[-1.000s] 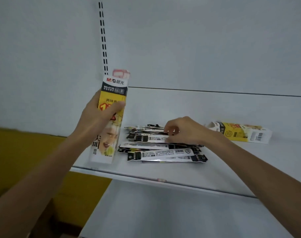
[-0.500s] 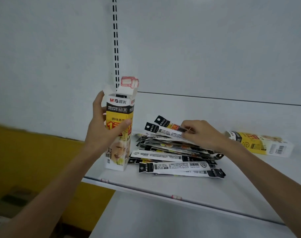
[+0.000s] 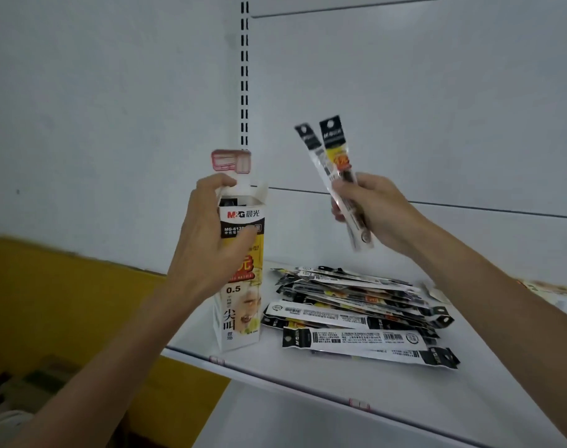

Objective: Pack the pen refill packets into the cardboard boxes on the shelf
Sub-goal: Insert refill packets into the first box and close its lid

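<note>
The cardboard box (image 3: 243, 315) stands upright near the front left corner of the white metal shelf (image 3: 340, 392). It is a tall, narrow carton with glossy yellow, black and white print. Its top is open, and the tuck flap (image 3: 231, 160), outlined in pink, sticks straight up at the back. The left hand (image 3: 208, 244) grips the box high on its left side. The thumb lies across the printed front and one finger is hooked up at the open rim.

The right hand (image 3: 379, 211) is raised above the shelf, just right of the box mouth and apart from it. It pinches two pen refill packets (image 3: 334, 140) around their lower halves. They are long, flat, shiny plastic sleeves with black header cards, fanned slightly and tilted up and to the left.

Beneath that hand, a loose pile of packets (image 3: 350, 318) lies flat on the shelf just right of the box. They overlap at shallow angles, some with their white barcode backs up.

At the far right edge a second box (image 3: 563, 297) lies on its side, blurred and partly hidden by the right forearm.

A slotted upright (image 3: 244, 76) runs up the pale back panel behind the box. Below and to the left of the shelf is a yellow wall (image 3: 49, 286).
</note>
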`<state>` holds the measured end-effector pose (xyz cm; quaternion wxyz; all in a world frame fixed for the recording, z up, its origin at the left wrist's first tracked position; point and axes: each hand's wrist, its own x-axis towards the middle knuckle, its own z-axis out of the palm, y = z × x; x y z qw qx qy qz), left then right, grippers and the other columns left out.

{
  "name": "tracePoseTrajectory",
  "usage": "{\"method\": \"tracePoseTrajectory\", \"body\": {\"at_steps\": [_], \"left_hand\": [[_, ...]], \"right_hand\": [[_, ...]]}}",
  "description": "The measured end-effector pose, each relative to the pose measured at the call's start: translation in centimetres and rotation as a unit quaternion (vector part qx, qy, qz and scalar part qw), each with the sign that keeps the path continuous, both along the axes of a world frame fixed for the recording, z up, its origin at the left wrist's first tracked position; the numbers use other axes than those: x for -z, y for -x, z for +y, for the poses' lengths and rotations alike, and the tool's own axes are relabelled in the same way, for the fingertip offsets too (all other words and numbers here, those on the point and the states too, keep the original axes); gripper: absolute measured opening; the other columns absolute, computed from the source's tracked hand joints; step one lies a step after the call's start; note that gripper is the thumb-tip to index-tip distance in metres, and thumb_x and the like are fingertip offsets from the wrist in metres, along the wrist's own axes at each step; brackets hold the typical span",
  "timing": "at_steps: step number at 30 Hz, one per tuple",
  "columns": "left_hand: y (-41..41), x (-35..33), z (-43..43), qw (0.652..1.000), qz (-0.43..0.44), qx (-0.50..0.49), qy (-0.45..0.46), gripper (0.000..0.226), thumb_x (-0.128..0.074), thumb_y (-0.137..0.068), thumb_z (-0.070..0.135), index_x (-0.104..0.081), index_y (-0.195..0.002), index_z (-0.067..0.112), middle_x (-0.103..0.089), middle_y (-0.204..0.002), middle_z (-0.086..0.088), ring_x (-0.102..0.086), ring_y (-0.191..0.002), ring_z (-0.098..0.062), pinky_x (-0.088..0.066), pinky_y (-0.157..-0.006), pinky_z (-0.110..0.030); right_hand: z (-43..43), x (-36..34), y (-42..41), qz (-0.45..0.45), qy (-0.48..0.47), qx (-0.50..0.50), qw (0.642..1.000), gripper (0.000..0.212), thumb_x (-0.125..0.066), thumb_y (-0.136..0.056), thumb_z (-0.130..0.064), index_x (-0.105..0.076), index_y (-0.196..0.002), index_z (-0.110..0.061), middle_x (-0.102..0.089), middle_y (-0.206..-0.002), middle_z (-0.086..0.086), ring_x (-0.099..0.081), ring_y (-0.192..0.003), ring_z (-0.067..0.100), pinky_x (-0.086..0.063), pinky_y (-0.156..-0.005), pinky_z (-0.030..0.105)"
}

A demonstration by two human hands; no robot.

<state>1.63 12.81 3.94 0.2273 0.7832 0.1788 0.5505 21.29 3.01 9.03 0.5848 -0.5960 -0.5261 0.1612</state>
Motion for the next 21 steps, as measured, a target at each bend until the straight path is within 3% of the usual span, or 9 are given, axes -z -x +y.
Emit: {"method": "tracePoseTrajectory", "body": {"at_steps": [3,6,9,12,14,15,18,21], "left_hand": [[0.3,-0.9,0.7,1.0,-0.007,0.016,-0.008,0.056,-0.07,-0.074,0.016,-0.027,-0.098,0.041,-0.046,-0.102,0.019,-0.059,-0.087,-0.008,-0.057,-0.065,-0.035],[0.4,-1.2,1.6,1.0,0.009,0.018,-0.02,0.054,-0.076,-0.067,0.027,-0.03,-0.091,0.038,-0.05,-0.106,0.009,-0.057,-0.096,-0.01,-0.057,-0.064,-0.032],[-0.1,-1.0,2.2,0.999,0.024,-0.012,-0.028,0.053,-0.077,-0.062,0.036,-0.031,-0.088,0.035,-0.051,-0.105,0.006,-0.052,-0.093,-0.001,-0.051,-0.067,-0.015],[-0.2,-0.8,2.4,0.993,0.03,-0.044,-0.104,0.051,-0.074,-0.063,0.041,-0.041,-0.098,0.021,-0.043,-0.115,0.002,-0.044,-0.096,-0.002,-0.038,-0.08,-0.001],[0.2,-0.6,2.9,0.975,0.04,-0.125,-0.179,0.052,-0.071,-0.065,0.05,-0.052,-0.099,0.015,-0.038,-0.125,-0.007,-0.034,-0.112,-0.01,-0.035,-0.091,-0.015],[0.5,-0.6,3.2,0.963,0.047,-0.165,-0.208,0.053,-0.066,-0.065,0.054,-0.056,-0.099,0.015,-0.039,-0.125,-0.009,-0.033,-0.113,-0.015,-0.036,-0.089,-0.024],[1.2,-0.7,3.8,0.943,0.056,-0.189,-0.267,0.053,-0.057,-0.069,0.056,-0.06,-0.098,0.012,-0.051,-0.108,-0.011,-0.039,-0.096,-0.02,-0.039,-0.071,-0.03],[1.3,-0.9,4.0,0.947,0.067,-0.15,-0.276,0.049,-0.055,-0.071,0.054,-0.056,-0.096,0.012,-0.058,-0.095,-0.007,-0.042,-0.087,-0.016,-0.041,-0.068,-0.035]], "right_hand": [[1.2,-2.7,1.1,-0.028,-0.063,0.039,0.997,0.029,-0.054,-0.092,-0.026,-0.063,-0.094,0.002,-0.057,-0.082,0.007,-0.05,-0.075,0.017,-0.039,-0.073,0.031],[2.1,-5.5,2.9,-0.058,-0.143,0.068,0.986,0.049,-0.056,-0.091,-0.034,-0.053,-0.101,0.013,-0.046,-0.084,0.008,-0.039,-0.073,0.019,-0.033,-0.066,0.03],[2.7,-7.0,4.9,0.001,-0.22,0.034,0.975,0.03,-0.06,-0.089,-0.028,-0.062,-0.085,0.001,-0.051,-0.072,0.012,-0.044,-0.061,0.022,-0.038,-0.052,0.024],[3.4,-6.5,6.6,-0.006,-0.22,0.005,0.975,0.009,-0.065,-0.085,-0.022,-0.064,-0.078,-0.016,-0.063,-0.068,0.003,-0.054,-0.051,0.013,-0.048,-0.048,0.022],[3.7,-5.5,6.8,-0.015,-0.215,0.005,0.976,0.009,-0.067,-0.084,-0.02,-0.064,-0.076,-0.017,-0.065,-0.067,0.003,-0.054,-0.05,0.014,-0.05,-0.047,0.024],[3.7,-5.2,6.7,-0.004,-0.216,0.004,0.976,0.01,-0.067,-0.084,-0.019,-0.064,-0.075,-0.017,-0.065,-0.066,0.003,-0.053,-0.049,0.014,-0.048,-0.046,0.024],[3.8,-4.6,5.8,0.038,-0.223,0.003,0.974,0.011,-0.066,-0.084,-0.019,-0.064,-0.074,-0.016,-0.064,-0.065,0.003,-0.049,-0.046,0.012,-0.039,-0.042,0.021],[4.1,-4.4,5.3,0.069,-0.217,0.001,0.974,0.014,-0.064,-0.086,-0.021,-0.063,-0.074,-0.014,-0.062,-0.058,-0.002,-0.044,-0.041,0.01,-0.033,-0.039,0.019]]}}
